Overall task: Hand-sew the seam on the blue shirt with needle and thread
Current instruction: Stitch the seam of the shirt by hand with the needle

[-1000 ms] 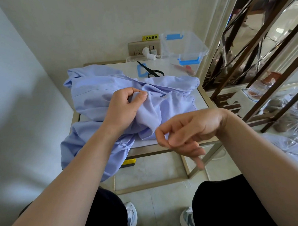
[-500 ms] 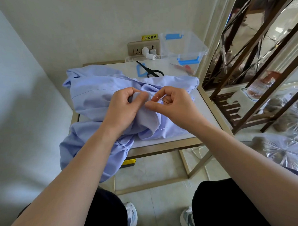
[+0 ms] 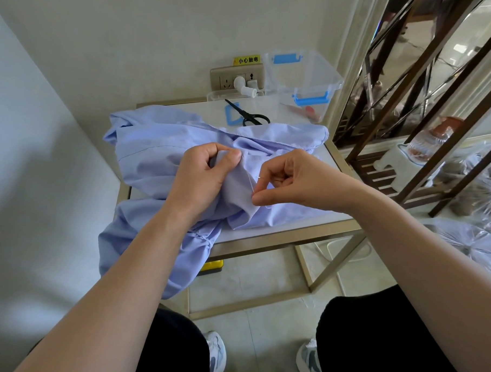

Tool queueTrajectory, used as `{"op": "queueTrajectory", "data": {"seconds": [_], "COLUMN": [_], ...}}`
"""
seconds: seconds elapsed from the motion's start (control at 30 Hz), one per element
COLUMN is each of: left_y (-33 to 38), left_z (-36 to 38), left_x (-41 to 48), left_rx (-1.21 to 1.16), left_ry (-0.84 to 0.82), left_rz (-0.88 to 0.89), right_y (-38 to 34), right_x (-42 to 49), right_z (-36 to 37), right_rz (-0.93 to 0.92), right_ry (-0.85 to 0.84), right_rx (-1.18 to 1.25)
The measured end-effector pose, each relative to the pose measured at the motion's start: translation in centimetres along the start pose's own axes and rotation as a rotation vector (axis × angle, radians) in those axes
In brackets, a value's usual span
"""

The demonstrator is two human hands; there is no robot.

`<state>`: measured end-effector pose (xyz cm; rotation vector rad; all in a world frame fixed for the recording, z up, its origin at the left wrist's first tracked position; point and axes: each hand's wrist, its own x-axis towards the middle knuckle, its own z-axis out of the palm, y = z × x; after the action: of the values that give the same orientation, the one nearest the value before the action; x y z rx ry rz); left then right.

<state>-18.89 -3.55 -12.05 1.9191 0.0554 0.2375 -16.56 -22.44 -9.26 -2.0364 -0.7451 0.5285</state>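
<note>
while left hand pinches fold of crumpled blue shirt, right hand pinches thin needle.

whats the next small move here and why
Probably ease the needle into the fold of the blue shirt beside the left hand. That hand pinches the fold up, and the right hand pinches the needle with its tip aimed at the cloth, not visibly through it yet.

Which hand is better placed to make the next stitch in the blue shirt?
Probably right: the right hand pinches the needle beside the fold, while the left hand grips the blue shirt.
</note>
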Motion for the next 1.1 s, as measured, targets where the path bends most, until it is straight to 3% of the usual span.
{"op": "queueTrajectory", "data": {"seconds": [0.13, 0.27, 0.5, 0.6, 0.77, 1.1], "left_y": [0.1, 0.2, 0.1, 0.1, 0.1, 0.2], "left_z": [-0.2, -0.3, -0.4, -0.5, -0.6, -0.8], "left_x": [0.0, 0.0, -0.2, -0.2, -0.3, -0.2], "left_rx": [-0.001, 0.003, -0.006, -0.020, 0.008, -0.031], "left_ry": [-0.015, -0.017, -0.031, -0.069, -0.096, -0.053], "left_rz": [0.007, 0.006, 0.019, 0.029, 0.058, 0.041], "right_y": [0.1, 0.7, 1.0, 0.9, 1.2, 2.2], "right_x": [0.3, 0.9, 1.2, 1.5, 2.3, 2.4], "right_z": [0.0, -0.4, -0.7, -0.3, 0.7, 0.2], "right_rz": [0.009, 0.038, -0.016, -0.009, -0.029, -0.049], "right_ry": [0.098, 0.256, 0.371, 0.333, 0.125, 0.209], "right_rx": [0.039, 0.286, 0.368, 0.499, 0.671, 0.599]}}
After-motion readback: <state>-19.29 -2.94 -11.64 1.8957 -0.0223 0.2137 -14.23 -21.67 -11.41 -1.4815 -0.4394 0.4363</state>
